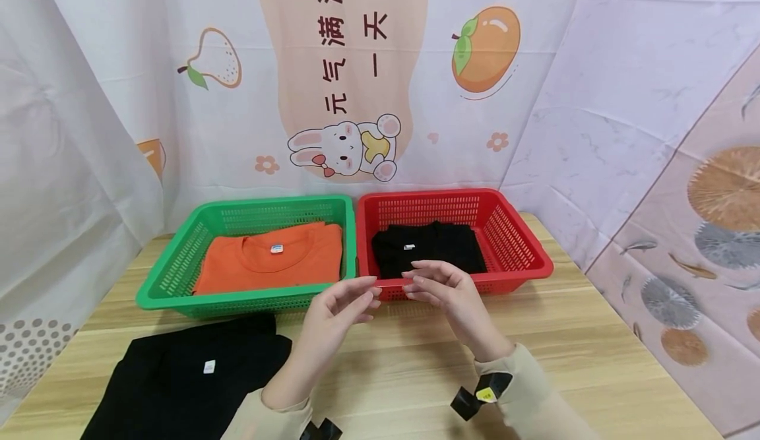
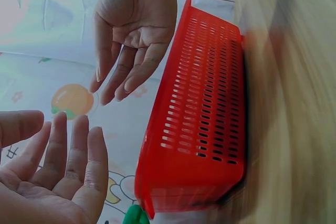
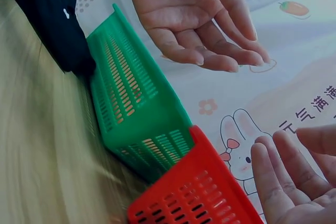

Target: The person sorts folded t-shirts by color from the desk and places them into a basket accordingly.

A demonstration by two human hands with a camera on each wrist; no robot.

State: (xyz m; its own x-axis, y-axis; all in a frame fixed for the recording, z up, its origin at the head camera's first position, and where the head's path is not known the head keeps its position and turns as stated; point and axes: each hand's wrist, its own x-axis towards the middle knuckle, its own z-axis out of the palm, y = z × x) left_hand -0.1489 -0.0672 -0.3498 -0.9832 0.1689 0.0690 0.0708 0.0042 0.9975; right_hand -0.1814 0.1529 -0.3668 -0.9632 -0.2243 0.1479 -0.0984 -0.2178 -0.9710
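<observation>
Both hands hover in front of the baskets, palms facing each other with a gap between them. My left hand (image 1: 340, 314) holds nothing; its fingers are relaxed and slightly bent. Opposite it, my right hand (image 1: 448, 298) is likewise bare, fingers loosely extended near the front rim of the red basket (image 1: 522, 255). Inside that basket lies a folded black shirt (image 1: 439, 245) with a small white label. An orange folded shirt (image 1: 285, 265) fills much of the green basket (image 1: 178, 298). On the table to the left, another black shirt (image 1: 172, 380) lies flat, partly behind the left forearm.
The two baskets stand side by side at the back of the wooden table (image 1: 594, 374). Behind them hangs a printed curtain (image 1: 220, 130) with a rabbit and fruit. A patterned cloth (image 1: 700, 255) borders the right side.
</observation>
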